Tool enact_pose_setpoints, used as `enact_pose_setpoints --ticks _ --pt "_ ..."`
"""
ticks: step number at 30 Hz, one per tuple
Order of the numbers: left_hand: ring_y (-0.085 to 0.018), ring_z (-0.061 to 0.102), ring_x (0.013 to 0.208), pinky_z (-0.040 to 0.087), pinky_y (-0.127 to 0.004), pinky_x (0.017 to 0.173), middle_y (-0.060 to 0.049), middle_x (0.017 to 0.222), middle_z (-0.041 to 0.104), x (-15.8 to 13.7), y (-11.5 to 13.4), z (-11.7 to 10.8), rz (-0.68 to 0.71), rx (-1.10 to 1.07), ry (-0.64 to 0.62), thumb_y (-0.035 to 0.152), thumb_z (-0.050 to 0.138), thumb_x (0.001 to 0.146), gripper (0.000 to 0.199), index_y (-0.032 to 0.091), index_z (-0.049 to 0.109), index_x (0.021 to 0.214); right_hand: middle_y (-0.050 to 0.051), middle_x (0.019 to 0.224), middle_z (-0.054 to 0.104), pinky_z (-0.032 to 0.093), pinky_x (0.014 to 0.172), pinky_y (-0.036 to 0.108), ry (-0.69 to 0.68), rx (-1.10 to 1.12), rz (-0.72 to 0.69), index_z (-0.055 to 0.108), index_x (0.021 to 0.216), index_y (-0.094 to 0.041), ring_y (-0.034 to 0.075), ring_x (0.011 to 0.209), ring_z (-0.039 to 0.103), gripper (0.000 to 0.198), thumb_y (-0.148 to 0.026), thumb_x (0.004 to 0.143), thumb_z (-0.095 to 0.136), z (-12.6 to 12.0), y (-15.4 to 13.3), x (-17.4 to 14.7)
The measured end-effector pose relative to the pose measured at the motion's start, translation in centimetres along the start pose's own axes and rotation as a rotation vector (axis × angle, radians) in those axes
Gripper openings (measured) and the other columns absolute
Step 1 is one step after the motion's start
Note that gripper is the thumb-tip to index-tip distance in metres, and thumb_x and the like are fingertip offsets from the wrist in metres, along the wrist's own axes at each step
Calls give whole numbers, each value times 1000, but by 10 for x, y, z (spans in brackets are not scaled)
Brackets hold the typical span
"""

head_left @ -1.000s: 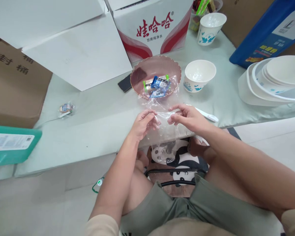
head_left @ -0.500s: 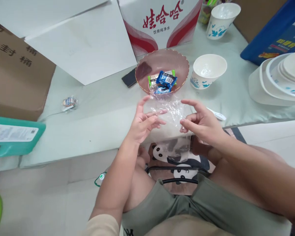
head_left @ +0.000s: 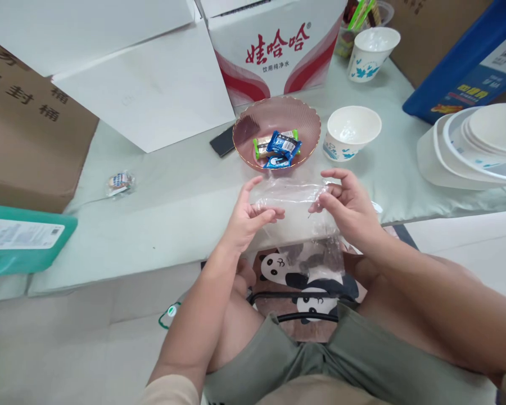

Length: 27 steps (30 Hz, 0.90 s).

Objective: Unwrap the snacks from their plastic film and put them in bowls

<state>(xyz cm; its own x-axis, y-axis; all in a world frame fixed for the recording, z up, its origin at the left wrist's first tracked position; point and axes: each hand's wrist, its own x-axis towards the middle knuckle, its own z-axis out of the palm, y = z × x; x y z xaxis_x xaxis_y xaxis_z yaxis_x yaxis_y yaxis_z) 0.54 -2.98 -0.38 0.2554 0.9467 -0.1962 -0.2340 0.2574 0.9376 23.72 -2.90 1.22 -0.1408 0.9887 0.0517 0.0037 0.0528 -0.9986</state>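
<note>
A clear plastic bag (head_left: 293,194) is stretched between my two hands above the table's front edge, its lower part hanging down past the edge. My left hand (head_left: 251,216) pinches its left side between thumb and fingers, with the index finger raised. At its right side my right hand (head_left: 341,197) grips the film, index finger lifted too. Just beyond stands a pink ribbed bowl (head_left: 247,121) with a gold rim. It holds several small wrapped snacks (head_left: 284,144) in blue and green packets.
Two paper cups (head_left: 352,132) stand right of the bowl, one farther back. A white tub (head_left: 436,157) with stacked cups and a blue jug (head_left: 459,73) are at right. A wrapped snack (head_left: 120,183), green jug (head_left: 29,239) and cartons (head_left: 143,84) lie left and behind.
The bag has been drawn wider and flatter between my hands. My right hand has shifted slightly right. The view has tilted up a little.
</note>
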Motion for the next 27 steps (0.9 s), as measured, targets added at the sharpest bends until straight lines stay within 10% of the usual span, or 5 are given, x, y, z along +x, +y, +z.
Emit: enact_pose_setpoints --ticks 10,20,27 --pt "-13 70 75 54 -27 76 2 83 76 -13 3 10 321 554 121 20 74 81 41 26 65 121 -1 82 62 51 83 39 29 -372 -204 66 114 -30 19 79 61 28 -28 87 69 -6 -7 -8" --pt "-16 70 82 53 -30 80 1 87 74 -12 -4 15 400 442 248 24 79 79 51 28 63 128 -2 83 65 52 78 35 -42 -203 -137 57 123 -29 16 77 62 42 -26 83 71 -5 -11 -5" --pt "-15 54 76 49 -32 79 0 77 58 -4 1 7 467 660 349 27 72 83 4 23 73 84 0 82 60 52 79 37 57 -364 -142 65 114 -28 17 77 59 31 -22 84 64 -7 -5 -1"
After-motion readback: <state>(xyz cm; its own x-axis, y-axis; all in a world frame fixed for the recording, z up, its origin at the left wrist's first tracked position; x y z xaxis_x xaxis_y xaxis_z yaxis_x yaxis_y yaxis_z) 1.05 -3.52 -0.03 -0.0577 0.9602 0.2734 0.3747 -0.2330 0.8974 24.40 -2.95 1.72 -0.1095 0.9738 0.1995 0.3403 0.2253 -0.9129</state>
